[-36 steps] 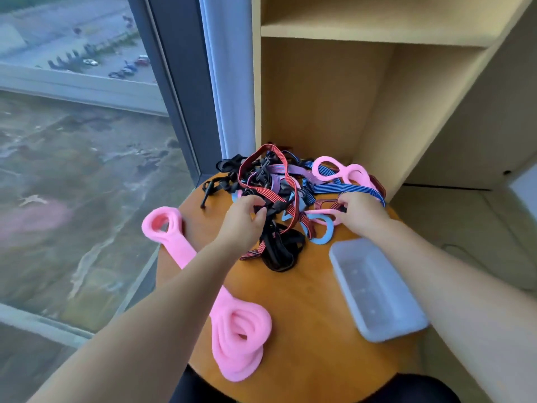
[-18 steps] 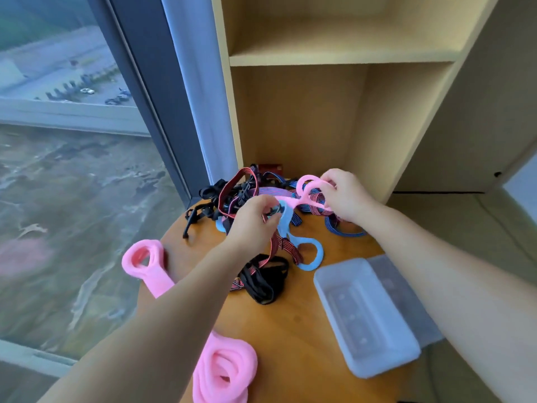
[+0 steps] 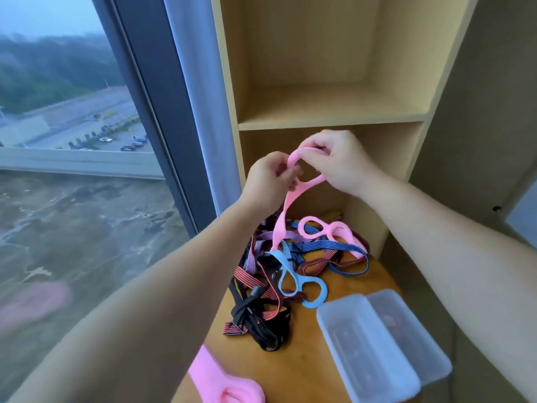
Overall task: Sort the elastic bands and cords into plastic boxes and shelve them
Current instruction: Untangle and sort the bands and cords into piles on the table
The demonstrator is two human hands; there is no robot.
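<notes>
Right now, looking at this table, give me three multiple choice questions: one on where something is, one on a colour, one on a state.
1. Where do the plastic boxes sit relative to the pile of cords?
A. To its right, near the table edge
B. On the upper shelf
C. Under the pile

2. What colour is the band that both hands hold up?
A. Blue
B. Pink
C. Black

3. What is the state of the upper shelf?
A. Full of boxes
B. Holding one cord
C. Bare

Answers:
1. A, since the boxes lie on the table to the right of the pile.
2. B, since the left hand and right hand pinch a pink band above the pile.
3. C, since nothing shows on the shelf board.
</notes>
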